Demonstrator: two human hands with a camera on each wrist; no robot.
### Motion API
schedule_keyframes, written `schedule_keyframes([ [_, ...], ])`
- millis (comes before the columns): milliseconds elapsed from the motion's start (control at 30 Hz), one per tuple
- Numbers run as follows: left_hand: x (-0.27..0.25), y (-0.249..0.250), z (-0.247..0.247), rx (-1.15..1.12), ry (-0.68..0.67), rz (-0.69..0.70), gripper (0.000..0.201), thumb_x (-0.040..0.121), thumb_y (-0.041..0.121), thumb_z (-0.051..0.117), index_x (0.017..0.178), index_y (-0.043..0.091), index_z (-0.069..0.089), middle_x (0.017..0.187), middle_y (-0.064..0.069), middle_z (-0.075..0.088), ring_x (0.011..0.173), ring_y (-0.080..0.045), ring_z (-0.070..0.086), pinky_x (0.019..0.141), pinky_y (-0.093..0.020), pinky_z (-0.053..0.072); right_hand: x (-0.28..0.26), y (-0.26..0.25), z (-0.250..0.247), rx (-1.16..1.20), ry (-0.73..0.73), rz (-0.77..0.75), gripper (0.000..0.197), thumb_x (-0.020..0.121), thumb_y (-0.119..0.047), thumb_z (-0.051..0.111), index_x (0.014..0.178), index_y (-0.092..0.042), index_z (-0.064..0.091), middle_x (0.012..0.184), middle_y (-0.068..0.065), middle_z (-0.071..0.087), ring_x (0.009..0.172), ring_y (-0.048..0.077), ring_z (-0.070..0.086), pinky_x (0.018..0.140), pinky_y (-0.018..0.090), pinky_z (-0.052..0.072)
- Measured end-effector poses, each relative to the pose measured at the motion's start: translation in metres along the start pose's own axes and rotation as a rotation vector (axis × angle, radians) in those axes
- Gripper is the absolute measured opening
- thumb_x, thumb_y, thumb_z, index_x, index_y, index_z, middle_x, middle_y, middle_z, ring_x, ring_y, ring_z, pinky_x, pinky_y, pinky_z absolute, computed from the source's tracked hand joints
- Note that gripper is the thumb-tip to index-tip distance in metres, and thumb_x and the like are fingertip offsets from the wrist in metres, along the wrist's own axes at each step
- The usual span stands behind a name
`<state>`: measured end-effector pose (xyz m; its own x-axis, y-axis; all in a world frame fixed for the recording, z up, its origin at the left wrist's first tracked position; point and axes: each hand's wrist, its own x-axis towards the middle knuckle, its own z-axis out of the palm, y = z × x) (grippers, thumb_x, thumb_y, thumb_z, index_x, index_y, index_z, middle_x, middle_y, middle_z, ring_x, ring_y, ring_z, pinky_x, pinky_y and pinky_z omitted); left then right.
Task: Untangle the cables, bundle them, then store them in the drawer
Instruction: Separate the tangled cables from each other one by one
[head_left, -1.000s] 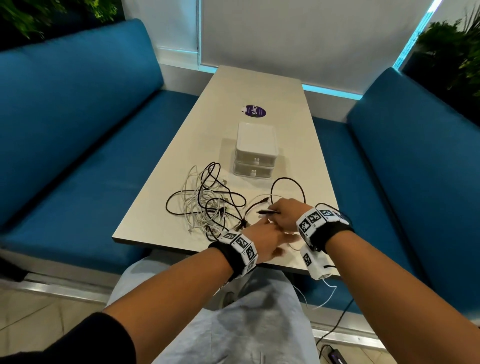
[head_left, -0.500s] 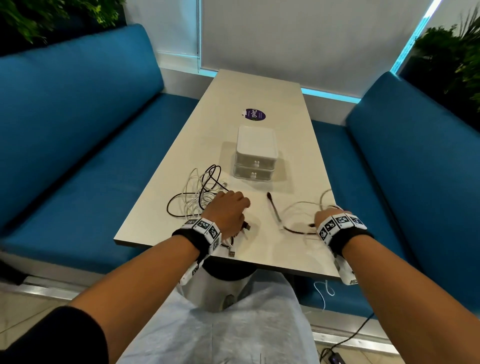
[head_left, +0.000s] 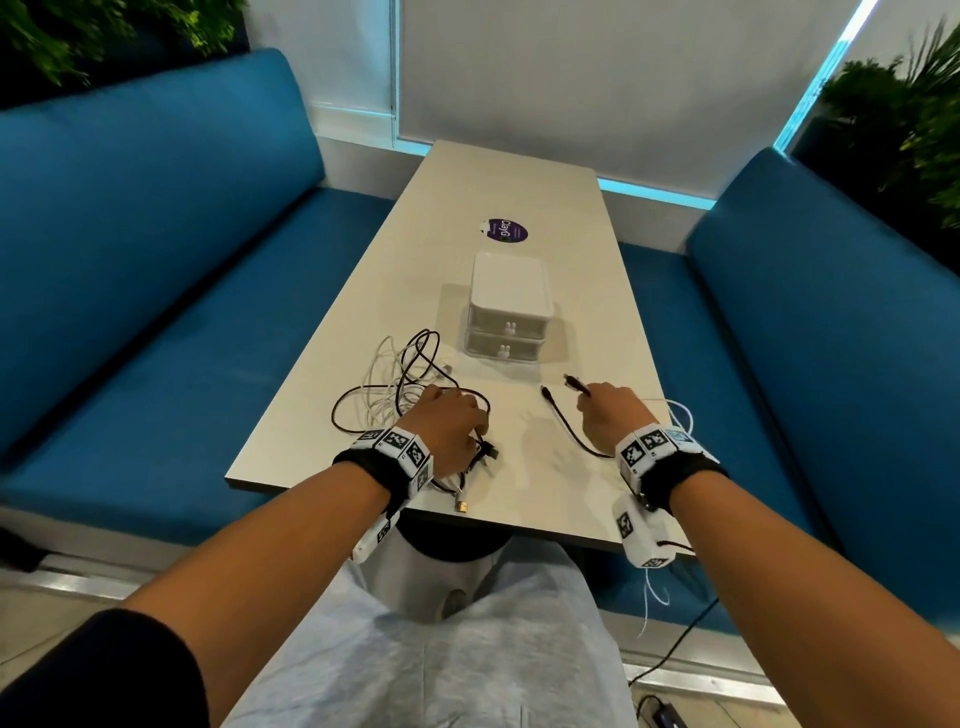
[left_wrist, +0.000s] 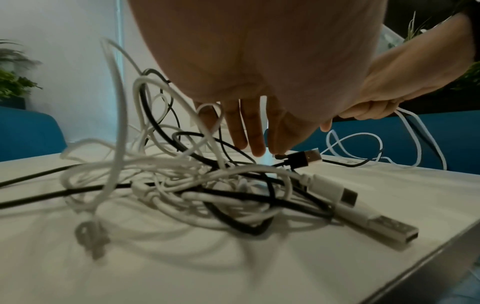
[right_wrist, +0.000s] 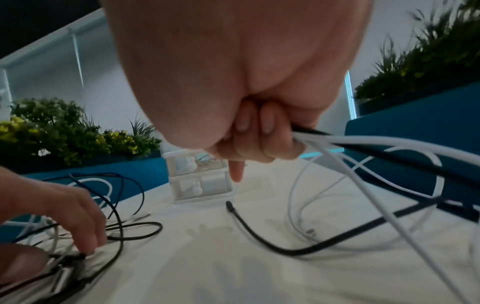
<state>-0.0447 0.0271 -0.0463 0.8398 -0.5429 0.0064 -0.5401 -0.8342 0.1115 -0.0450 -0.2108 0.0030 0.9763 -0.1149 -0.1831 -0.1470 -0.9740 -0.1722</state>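
Item: tangled cables (head_left: 400, 384), black and white, on table (head_left: 519, 171), near edge.

The tangle is pressed under the straight fingers of the left hand (head_left: 451, 422). A black cable (head_left: 563, 423) and a white cable (right_wrist: 389, 142) are gripped in the curled right hand (head_left: 610, 415), well apart from the tangle. The drawer unit (head_left: 509, 312) is set behind, both drawers closed.

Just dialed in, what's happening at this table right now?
A person is untangling cables. The left hand presses down on the tangle of black and white cables with straight fingers. The right hand grips a black cable and a white cable, held apart from the pile. The drawer unit is closed; nothing is bundled yet.
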Motion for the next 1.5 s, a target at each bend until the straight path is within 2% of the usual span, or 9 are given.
schedule_keyframes([
  [100,-0.003,-0.003,0.004,0.017,-0.01,0.004,0.028,0.091,0.027,0.053,0.117,0.028,0.063,0.122,0.004,0.058,0.122,-0.02,0.043,0.103,-0.037,0.022,0.0,-0.007,0.007,0.162,0.004,-0.074,0.032,0.103,-0.027,0.034,0.11,-0.011,0.061,0.108,0.016,0.064,0.094,0.033,0.059,0.07,0.033,0.041],
  [267,-0.005,-0.001,0.001,0.014,-0.01,0.026,0.028,0.091,0.022,0.055,0.117,0.028,0.063,0.122,0.004,0.058,0.121,-0.02,0.044,0.104,-0.037,0.022,-0.004,-0.019,0.017,0.218,-0.031,-0.207,0.021,0.103,-0.034,0.034,0.1,-0.03,0.055,0.092,0.007,0.064,0.077,0.028,0.059,0.067,0.038,0.047],
  [500,-0.007,-0.012,-0.011,-0.119,-0.108,0.015,0.022,0.077,0.012,0.059,0.09,0.027,0.068,0.107,0.005,0.061,0.111,-0.018,0.05,0.102,-0.03,0.026,-0.011,-0.031,0.036,0.098,-0.155,-0.077,0.033,0.101,-0.026,0.037,0.121,-0.004,0.051,0.117,0.021,0.06,0.104,0.037,0.059,0.075,0.032,0.04],
  [700,-0.017,-0.015,-0.01,-0.04,-0.137,0.069,0.009,0.061,0.031,0.067,0.069,0.026,0.066,0.101,0.008,0.059,0.104,-0.015,0.049,0.105,-0.029,0.025,-0.012,-0.033,0.041,0.159,-0.204,-0.066,0.036,0.099,-0.03,0.039,0.11,-0.007,0.064,0.116,0.017,0.065,0.106,0.034,0.059,0.085,0.034,0.045],
  [967,-0.015,-0.018,-0.006,-0.078,-0.036,0.085,0.01,0.085,0.032,0.062,0.088,0.028,0.071,0.108,0.007,0.063,0.11,-0.018,0.053,0.109,-0.036,0.025,-0.015,-0.031,0.039,0.309,-0.141,-0.112,0.035,0.103,-0.03,0.033,0.089,-0.015,0.061,0.09,0.007,0.062,0.087,0.031,0.062,0.072,0.03,0.04],
  [1167,-0.003,-0.008,-0.015,-0.154,0.113,-0.039,0.015,0.1,0.031,0.045,0.099,0.026,0.06,0.082,0.009,0.071,0.092,-0.014,0.063,0.117,-0.037,0.014,-0.016,-0.034,0.036,0.351,-0.062,-0.135,0.034,0.103,-0.026,0.032,0.093,-0.013,0.062,0.11,0.013,0.064,0.103,0.033,0.057,0.076,0.028,0.033],
  [1267,0.004,-0.003,-0.012,-0.152,0.123,-0.069,0.013,0.099,0.023,0.044,0.1,0.025,0.057,0.063,0.018,0.056,0.09,-0.013,0.065,0.117,-0.036,0.015,-0.011,-0.038,0.036,0.426,-0.066,-0.126,0.032,0.101,-0.03,0.037,0.096,-0.012,0.064,0.109,0.012,0.065,0.103,0.031,0.058,0.079,0.03,0.038],
  [1400,0.011,0.003,-0.007,-0.123,0.119,-0.081,0.007,0.095,0.018,0.05,0.098,0.023,0.053,0.057,0.02,0.045,0.089,-0.018,0.064,0.108,-0.032,0.024,-0.008,-0.048,0.039,0.568,-0.094,-0.156,0.025,0.095,-0.038,0.049,0.095,-0.017,0.063,0.1,0.003,0.065,0.097,0.025,0.059,0.086,0.036,0.044],
  [1500,0.012,0.007,-0.005,-0.169,0.154,-0.124,0.005,0.095,0.019,0.05,0.097,0.02,0.054,0.071,0.009,0.065,0.089,-0.022,0.059,0.092,-0.03,0.03,-0.007,-0.054,0.04,0.639,-0.055,-0.194,0.022,0.093,-0.037,0.054,0.08,-0.022,0.063,0.084,-0.002,0.066,0.086,0.021,0.061,0.084,0.037,0.048],
])
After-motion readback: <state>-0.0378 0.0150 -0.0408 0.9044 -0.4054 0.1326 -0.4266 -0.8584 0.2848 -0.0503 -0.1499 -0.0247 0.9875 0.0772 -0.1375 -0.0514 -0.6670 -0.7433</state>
